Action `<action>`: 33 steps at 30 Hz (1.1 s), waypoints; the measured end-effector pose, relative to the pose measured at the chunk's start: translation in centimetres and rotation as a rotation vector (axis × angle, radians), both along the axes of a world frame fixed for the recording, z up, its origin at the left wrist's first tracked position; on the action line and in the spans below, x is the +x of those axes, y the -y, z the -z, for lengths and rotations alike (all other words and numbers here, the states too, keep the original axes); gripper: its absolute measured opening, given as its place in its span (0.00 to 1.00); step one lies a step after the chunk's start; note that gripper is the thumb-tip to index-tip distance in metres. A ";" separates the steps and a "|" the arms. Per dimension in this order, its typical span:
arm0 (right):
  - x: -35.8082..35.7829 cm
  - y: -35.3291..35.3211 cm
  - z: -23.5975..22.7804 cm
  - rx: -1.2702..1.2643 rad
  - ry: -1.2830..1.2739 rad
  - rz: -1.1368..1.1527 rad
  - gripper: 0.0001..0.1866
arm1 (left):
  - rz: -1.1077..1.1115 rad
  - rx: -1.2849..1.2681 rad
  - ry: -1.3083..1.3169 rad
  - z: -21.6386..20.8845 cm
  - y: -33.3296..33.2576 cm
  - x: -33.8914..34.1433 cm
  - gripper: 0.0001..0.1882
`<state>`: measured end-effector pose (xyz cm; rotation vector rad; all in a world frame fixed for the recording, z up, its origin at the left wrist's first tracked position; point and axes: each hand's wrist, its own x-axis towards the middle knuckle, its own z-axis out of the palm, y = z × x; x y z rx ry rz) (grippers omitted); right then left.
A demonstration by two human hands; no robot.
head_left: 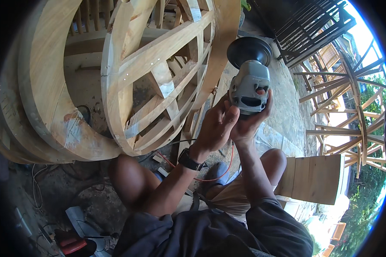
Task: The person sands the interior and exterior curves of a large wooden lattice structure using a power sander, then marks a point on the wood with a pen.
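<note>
A grey angle grinder with a round black disc or backing pad at its far end is held up in front of me. My right hand is wrapped around its body from below and the right. My left hand closes against its left side, thumb uppermost, with the fingertips partly hidden behind the tool. The near end of the grinder is covered by my hands. Below my hands an orange cord loops past my foot. The curved wooden lattice frame stands just left of the grinder.
Large curved wooden rings fill the left side. A wooden panel lies right of my knee. At the lower left a red and black tool rests near a grey metal piece. A spoked wooden framework stands far right.
</note>
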<state>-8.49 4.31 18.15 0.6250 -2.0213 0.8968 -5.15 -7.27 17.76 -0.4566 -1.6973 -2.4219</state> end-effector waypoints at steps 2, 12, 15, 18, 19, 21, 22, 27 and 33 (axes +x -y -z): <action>-0.5 0.4 0.2 0.063 -0.031 0.032 0.59 | -0.062 0.088 -0.028 0.1 -0.3 -0.1 0.30; -2.8 1.7 1.5 0.076 -0.114 0.016 0.58 | -0.124 0.124 -0.005 1.3 0.1 -1.7 0.40; -2.8 2.5 2.7 0.003 -0.080 0.044 0.58 | -0.141 0.080 -0.014 1.7 0.9 -1.9 0.41; -2.7 2.8 3.0 -0.143 -0.081 0.006 0.59 | -0.132 0.063 -0.018 1.2 0.6 -2.1 0.43; -2.7 2.9 3.1 -0.178 -0.085 -0.004 0.59 | -0.134 0.061 -0.029 1.2 0.6 -2.1 0.43; -2.9 2.7 3.2 -0.186 -0.104 -0.007 0.60 | -0.136 0.057 -0.054 1.4 0.5 -2.4 0.43; -3.0 2.8 3.5 -0.155 -0.107 0.006 0.60 | -0.152 0.060 -0.047 1.6 0.6 -2.3 0.43; -2.8 2.8 3.1 -0.025 -0.100 0.037 0.60 | -0.201 0.067 -0.037 2.1 0.9 -2.3 0.42; -2.4 3.5 3.9 -0.162 -0.032 -0.011 0.60 | -0.197 0.055 -0.041 1.7 1.4 -2.1 0.42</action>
